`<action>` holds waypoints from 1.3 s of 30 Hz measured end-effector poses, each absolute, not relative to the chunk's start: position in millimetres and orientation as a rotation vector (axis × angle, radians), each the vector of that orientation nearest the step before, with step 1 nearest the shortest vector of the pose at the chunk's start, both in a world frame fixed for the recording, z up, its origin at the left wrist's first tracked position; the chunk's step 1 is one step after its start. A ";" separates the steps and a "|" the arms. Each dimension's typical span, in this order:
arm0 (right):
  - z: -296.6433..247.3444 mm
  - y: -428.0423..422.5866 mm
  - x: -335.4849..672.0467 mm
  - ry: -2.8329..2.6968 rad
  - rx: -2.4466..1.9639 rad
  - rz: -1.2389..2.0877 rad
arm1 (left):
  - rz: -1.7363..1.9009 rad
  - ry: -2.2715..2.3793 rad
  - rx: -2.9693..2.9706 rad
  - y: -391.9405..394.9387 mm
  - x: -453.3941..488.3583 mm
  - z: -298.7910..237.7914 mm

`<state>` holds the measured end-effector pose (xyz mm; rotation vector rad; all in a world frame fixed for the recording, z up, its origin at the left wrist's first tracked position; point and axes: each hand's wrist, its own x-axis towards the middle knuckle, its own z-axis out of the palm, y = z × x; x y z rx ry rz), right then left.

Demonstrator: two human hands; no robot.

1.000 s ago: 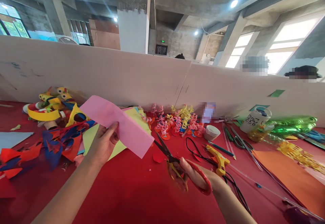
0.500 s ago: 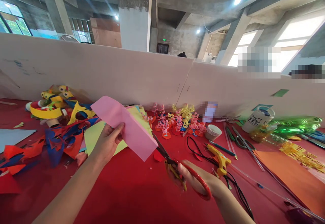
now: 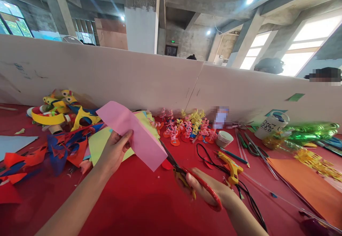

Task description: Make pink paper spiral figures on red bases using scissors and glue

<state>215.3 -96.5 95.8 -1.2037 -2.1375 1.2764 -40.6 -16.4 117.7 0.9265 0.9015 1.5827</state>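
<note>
My left hand (image 3: 117, 150) pinches the lower left edge of a pink sheet of paper (image 3: 141, 139), thumb on top and fingers underneath. The paper is held up above the red table and bends slightly. In my right hand (image 3: 204, 186) is a pair of scissors (image 3: 173, 163) with red-and-yellow handles. The dark blades point up and left, at the paper's right edge; how far they are parted I cannot tell. Behind the pink sheet lie yellow-green sheets (image 3: 98, 145), partly hidden by it and my left hand.
Curly paper pieces (image 3: 192, 125) stand at the back beside a white paper cup (image 3: 224, 139). To the right are a yellow glue gun (image 3: 232, 166), green-handled scissors (image 3: 255, 148), orange paper (image 3: 307, 182) and green plastic bottles (image 3: 312, 132). Coloured scraps (image 3: 66, 147) pile up on the left.
The pink paper has shifted very slightly right and down, with my left hand moving a little along with it. My right hand and the scissors are almost unmoved.
</note>
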 end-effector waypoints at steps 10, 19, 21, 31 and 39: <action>96.8 -96.2 213.2 -2.132 -1.217 1.284 | 1.579 0.914 0.951 -17.0 -40.0 119.2; 96.7 -95.0 213.1 -2.130 -1.235 1.259 | 1.598 0.917 0.938 -17.7 -39.7 120.7; 95.4 -94.4 213.3 -2.126 -1.223 1.256 | 1.598 0.933 0.937 -18.4 -39.1 122.2; 93.3 -93.6 211.7 -2.099 -1.220 1.202 | 1.603 0.899 0.935 -16.6 -41.8 119.7; 87.7 -90.0 210.7 -2.112 -1.195 1.116 | 1.604 0.881 0.927 -18.0 -40.6 123.1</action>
